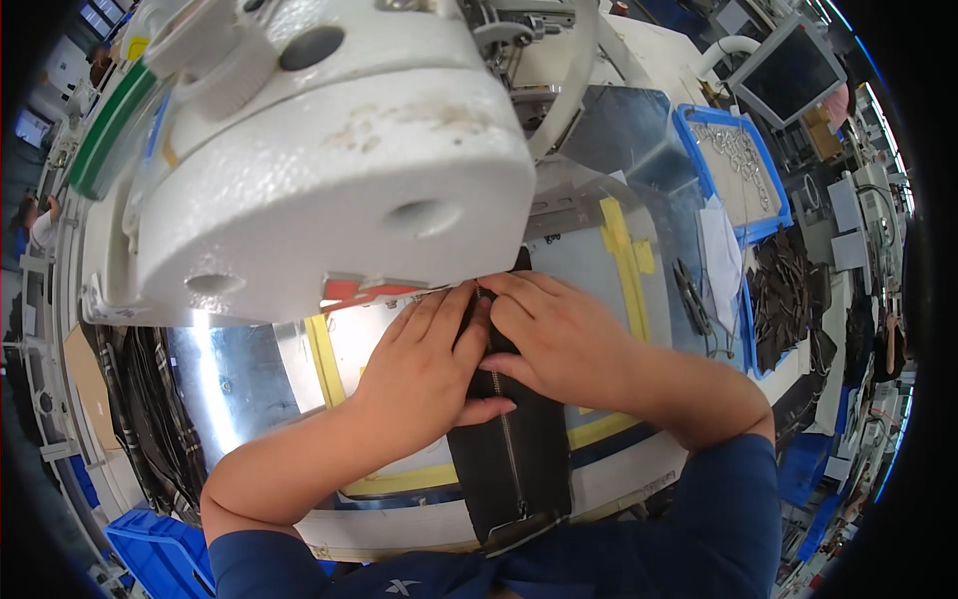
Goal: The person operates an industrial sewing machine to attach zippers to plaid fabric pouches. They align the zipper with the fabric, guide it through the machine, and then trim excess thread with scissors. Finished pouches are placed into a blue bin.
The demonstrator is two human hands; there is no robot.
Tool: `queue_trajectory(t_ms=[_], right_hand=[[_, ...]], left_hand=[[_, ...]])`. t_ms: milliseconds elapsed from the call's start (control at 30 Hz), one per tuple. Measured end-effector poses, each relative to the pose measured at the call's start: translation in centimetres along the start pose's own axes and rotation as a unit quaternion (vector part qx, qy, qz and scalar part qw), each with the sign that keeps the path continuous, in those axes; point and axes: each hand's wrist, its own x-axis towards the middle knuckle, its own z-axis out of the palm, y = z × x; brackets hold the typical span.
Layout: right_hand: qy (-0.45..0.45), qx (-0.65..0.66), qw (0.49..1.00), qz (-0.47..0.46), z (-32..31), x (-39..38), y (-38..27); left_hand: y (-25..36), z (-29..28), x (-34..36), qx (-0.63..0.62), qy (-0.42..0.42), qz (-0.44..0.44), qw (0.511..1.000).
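A long dark fabric piece [484, 469] lies lengthwise in front of me, with a metal-toothed zipper [509, 439] running down its middle. Its far end passes under the head of a white sewing machine [329, 190]. My left hand [424, 364] grips the fabric's left side beside the zipper, fingers bent at the far end and thumb lying across the cloth. From the right, my right hand [559, 334] pinches the fabric next to the zipper, its fingertips close to the left hand's. The machine head and my fingers hide the needle area.
Yellow tape [624, 265] marks the work plate. To the right are a blue tray of metal rings [738, 170], small dark pieces [788, 299] and snips [692, 298]. Dark fabric [160, 409] is stacked at left, above a blue crate [160, 549]. A screen [788, 70] stands far right.
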Motion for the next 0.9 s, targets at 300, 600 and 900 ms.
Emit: queue_trajectory(t_ms=[300, 600, 900], right_hand=[[-0.028, 0.019, 0.999, 0.016, -0.14, 0.11, -0.06], [-0.027, 0.042, 0.999, 0.021, -0.18, -0.06, -0.12], [-0.036, 0.057, 0.997, 0.027, -0.56, -0.09, -0.26]], left_hand=[[0.06, -0.22, -0.08, -0.029, -0.056, -0.027, 0.998], [0.15, -0.22, 0.02, -0.03, -0.053, -0.025, 0.998], [0.23, -0.16, -0.08, -0.015, -0.05, -0.017, 0.998]])
